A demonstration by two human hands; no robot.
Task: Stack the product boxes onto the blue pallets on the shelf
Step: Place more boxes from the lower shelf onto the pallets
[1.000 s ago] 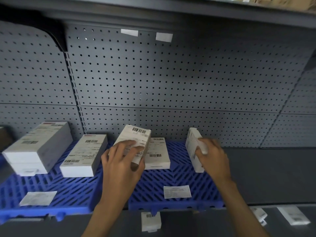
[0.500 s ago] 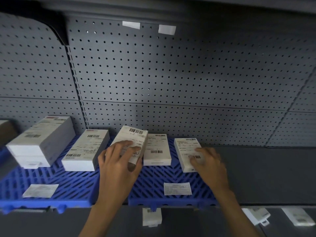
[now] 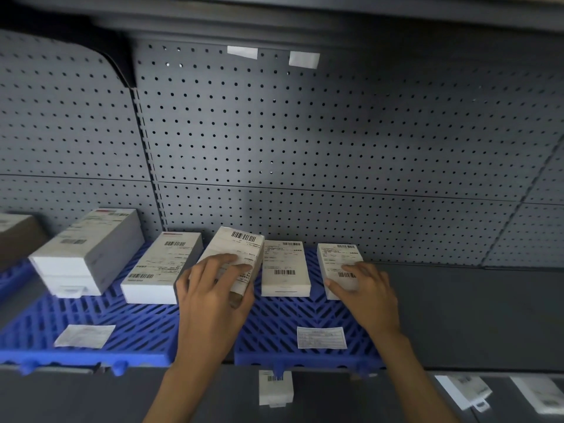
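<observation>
So, up front, two blue pallets (image 3: 137,328) are laid side by side on the shelf. A tilted box (image 3: 244,247) is gripped by the left hand (image 3: 213,291) w/ curled fingers, raised over the pallets' seam. A flat box (image 3: 335,257), at the right pallet's back corner, is pressed by the right hand (image 3: 367,296) w/ straightish fingers. Pegboard (image 3: 305,132) is seen behind.

We see the left pallet (image 3: 131,328) and the right pallet (image 3: 274,319) in bright blue, moulded in a slatted herringbone grid. The paper slip (image 3: 322,337) is white with faint grey print. The middle box (image 3: 238,248) is white with black barcodes and fine black text. Its left neighbour (image 3: 164,264) adds a thin red stripe. The pegboard (image 3: 305,141) is dark grey, dotted with even rows of black holes.
</observation>
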